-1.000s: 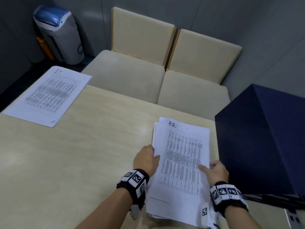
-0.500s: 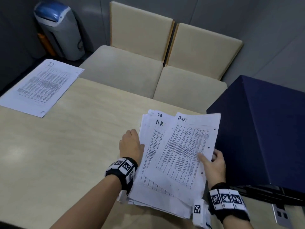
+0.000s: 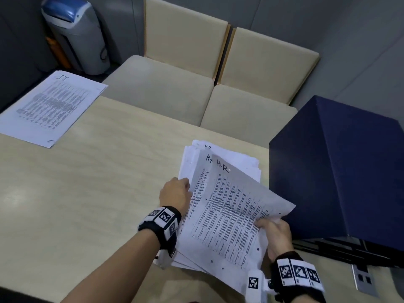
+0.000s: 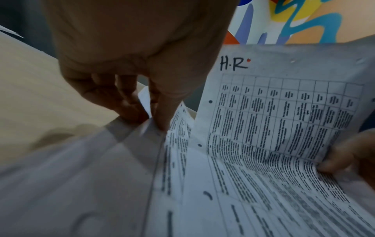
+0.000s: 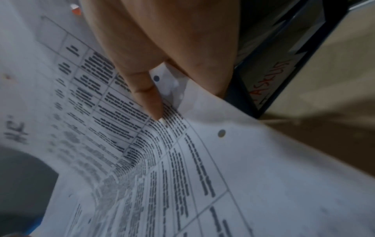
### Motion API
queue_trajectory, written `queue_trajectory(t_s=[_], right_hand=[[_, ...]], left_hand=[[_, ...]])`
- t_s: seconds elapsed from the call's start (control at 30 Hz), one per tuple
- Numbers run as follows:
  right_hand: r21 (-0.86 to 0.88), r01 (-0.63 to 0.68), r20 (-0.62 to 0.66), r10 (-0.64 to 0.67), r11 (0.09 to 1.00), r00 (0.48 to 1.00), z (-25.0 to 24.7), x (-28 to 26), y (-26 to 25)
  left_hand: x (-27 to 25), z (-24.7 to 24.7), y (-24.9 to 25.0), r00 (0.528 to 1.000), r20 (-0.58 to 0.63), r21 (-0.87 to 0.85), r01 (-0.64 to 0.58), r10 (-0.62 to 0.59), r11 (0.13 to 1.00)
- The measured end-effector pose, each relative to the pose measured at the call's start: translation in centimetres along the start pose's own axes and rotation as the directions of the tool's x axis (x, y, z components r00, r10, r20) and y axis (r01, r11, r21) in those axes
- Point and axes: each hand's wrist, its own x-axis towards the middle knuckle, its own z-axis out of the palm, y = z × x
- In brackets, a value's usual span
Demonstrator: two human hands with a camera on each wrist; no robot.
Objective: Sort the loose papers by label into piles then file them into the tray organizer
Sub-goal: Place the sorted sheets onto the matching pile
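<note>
A stack of printed sheets marked "H.R" (image 3: 209, 241) is held over the table's near right part. My left hand (image 3: 176, 194) grips the stack's left edge, fingers under and thumb on top (image 4: 162, 115). My right hand (image 3: 274, 234) pinches the right edge of the top H.R sheet (image 3: 236, 211), which curls up off the stack (image 4: 284, 112); the thumb presses on its printed face (image 5: 150, 102). A single sheet marked "IT" (image 3: 50, 108) lies flat at the table's far left corner. The dark blue tray organizer (image 3: 341, 178) stands at the right.
The wooden table (image 3: 87, 193) has two beige chairs (image 3: 196, 68) pushed in behind it. A grey and blue bin (image 3: 74, 33) stands on the floor at the far left. A red-lettered label (image 5: 270, 83) shows on the organizer's front.
The top H.R sheet, flat on the stack a second ago, has been fanned out and lifted at its right edge by my right hand. More H.R sheets show beneath.
</note>
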Motion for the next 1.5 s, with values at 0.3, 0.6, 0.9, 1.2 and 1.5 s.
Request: queue_trajectory(t_s=[0.3,0.6,0.9,1.2,1.5], right_hand=[[0.149,0.097,0.064,-0.107,0.984,0.992,0.8,-1.4,-0.6],[0.239,0.090,0.087,-0.114,0.967,0.990,1.7,-1.9,-1.8],[0.298,0.036,0.058,-0.056,0.954,0.997,2.5,-0.4,-1.4],[0.417,-0.051,0.192,-0.033,0.907,0.981,2.4,-1.2,-0.8],[0.350,-0.136,0.159,0.084,0.927,0.984,2.4,-0.7,-0.8]], left_hand=[[-0.9,-3.3,-1.7,0.975,-0.159,0.194,-0.123,0.155,0.973],[-0.6,-3.8,-1.6,0.920,-0.111,-0.169,-0.391,0.377,0.905],[-0.4,-3.2,-1.3,0.981,0.033,-0.590,-0.137,0.193,0.796],[0.5,-1.3,0.7,0.978,0.191,-0.249,0.132,-0.085,0.960],[0.5,-0.9,1.6,0.983,0.145,-0.109,0.127,-0.110,0.986]])
